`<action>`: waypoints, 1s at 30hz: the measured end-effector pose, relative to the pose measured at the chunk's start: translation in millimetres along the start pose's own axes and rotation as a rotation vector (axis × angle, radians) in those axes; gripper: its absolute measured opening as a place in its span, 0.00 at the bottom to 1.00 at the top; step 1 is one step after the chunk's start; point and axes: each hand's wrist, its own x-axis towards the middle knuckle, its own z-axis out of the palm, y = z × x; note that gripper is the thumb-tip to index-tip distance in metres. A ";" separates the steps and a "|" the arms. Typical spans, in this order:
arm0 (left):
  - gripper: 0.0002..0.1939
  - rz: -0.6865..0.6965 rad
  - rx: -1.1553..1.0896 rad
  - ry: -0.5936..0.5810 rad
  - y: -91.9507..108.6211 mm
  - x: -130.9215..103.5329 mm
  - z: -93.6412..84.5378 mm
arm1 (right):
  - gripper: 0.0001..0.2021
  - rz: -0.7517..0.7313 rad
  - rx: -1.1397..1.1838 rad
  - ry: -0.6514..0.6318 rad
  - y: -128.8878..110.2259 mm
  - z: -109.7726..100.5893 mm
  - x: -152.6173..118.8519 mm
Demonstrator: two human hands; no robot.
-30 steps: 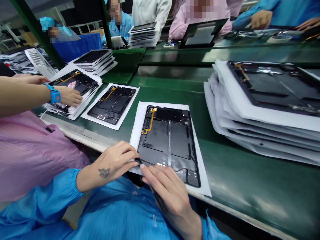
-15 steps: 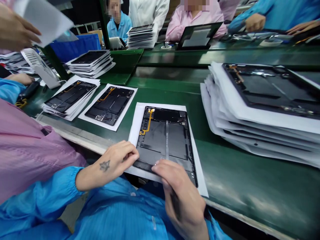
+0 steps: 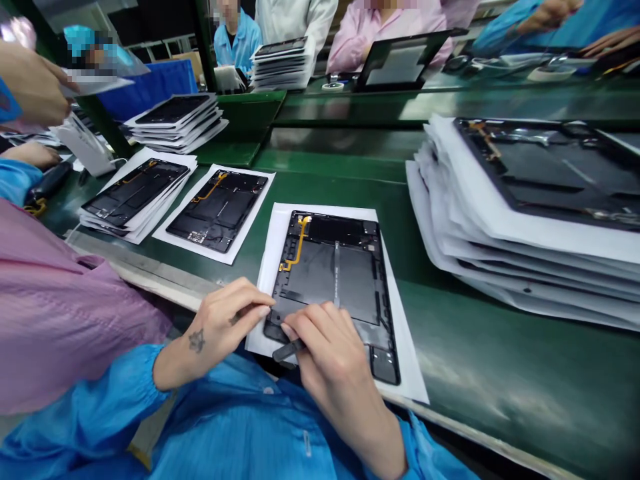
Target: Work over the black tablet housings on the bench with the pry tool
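Note:
A black tablet housing (image 3: 320,273) lies open side up on a white paper sheet (image 3: 407,333) in front of me. An orange flex cable (image 3: 301,247) runs down its left part, and a pale strip crosses its middle. At its lower left edge is my left hand (image 3: 223,327), thumb and forefinger pinched together; anything between them is too small to make out. My right hand (image 3: 335,363) bends over the housing's near edge, its fingertips on the near left part. It grips a dark flat-ended tool (image 3: 287,351), which sticks out to the left below the fingers.
Another housing (image 3: 217,210) on paper lies to the left, beside a low stack (image 3: 135,193). A tall stack of papers and housings (image 3: 465,220) stands at right. Another stack (image 3: 175,123) sits farther back. Co-workers surround the green bench (image 3: 480,360); one's hand (image 3: 37,83) is at upper left.
My right hand has shifted left along the near edge, and the dark tool's end now shows. My left hand has barely moved. The co-worker's paper at upper left has dropped lower.

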 end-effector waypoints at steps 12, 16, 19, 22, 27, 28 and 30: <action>0.05 -0.106 -0.124 0.013 -0.8 -9.3 11.6 | 0.13 -0.056 -0.082 -0.027 -0.2 -0.4 0.5; 0.04 -0.027 -0.054 0.005 0.0 -8.2 10.5 | 0.14 -0.044 -0.074 -0.047 -0.3 -1.9 0.7; 0.04 0.020 -0.031 0.001 1.7 -7.7 10.5 | 0.14 -0.042 -0.074 -0.057 0.1 -1.7 1.3; 0.04 0.040 -0.003 -0.023 2.3 -7.1 10.5 | 0.14 -0.050 -0.071 -0.059 0.0 -1.5 1.9; 0.06 0.113 0.142 -0.046 -3.0 -6.5 7.9 | 0.11 -0.057 -0.112 -0.063 -0.9 -5.0 -0.3; 0.06 0.134 0.182 -0.052 -4.6 -6.7 7.1 | 0.11 -0.066 -0.118 -0.055 -0.5 -5.8 -1.7; 0.05 0.178 0.265 -0.073 -7.2 -7.9 5.4 | 0.11 -0.102 -0.120 -0.038 1.3 -6.4 -5.3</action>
